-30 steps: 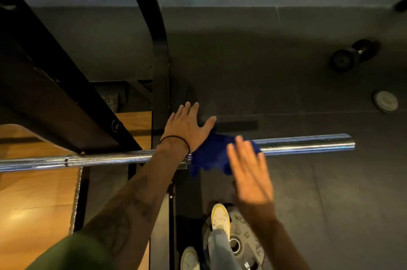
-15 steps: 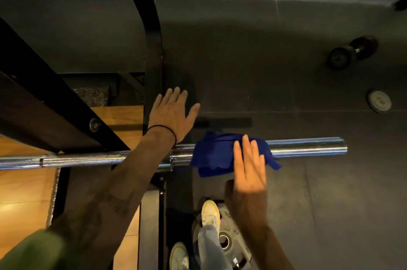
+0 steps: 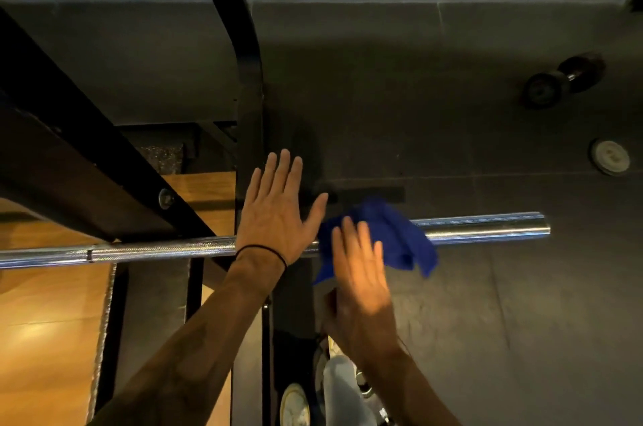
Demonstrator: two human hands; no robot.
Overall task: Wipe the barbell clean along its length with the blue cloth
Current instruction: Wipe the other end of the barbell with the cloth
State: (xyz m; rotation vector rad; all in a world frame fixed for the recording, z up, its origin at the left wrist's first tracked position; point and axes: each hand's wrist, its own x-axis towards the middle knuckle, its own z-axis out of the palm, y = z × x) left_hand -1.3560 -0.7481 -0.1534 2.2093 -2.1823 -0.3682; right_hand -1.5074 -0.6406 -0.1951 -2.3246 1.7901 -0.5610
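The chrome barbell runs left to right across the view, resting in the black rack. The blue cloth is draped over its sleeve near the collar. My left hand lies flat over the bar with straight, spread fingers, just left of the cloth. My right hand is flat with straight fingers over the near side of the cloth, slightly blurred. Whether its palm presses the cloth I cannot tell.
The black rack upright and a slanted beam stand behind and left of the bar. A dumbbell and a small round plate lie on the dark floor mat at right. My shoes and a weight plate show at the bottom.
The cloth and my right hand have shifted along the sleeve, the hand now lower over the cloth's near side. My left hand stays flat beside the cloth.
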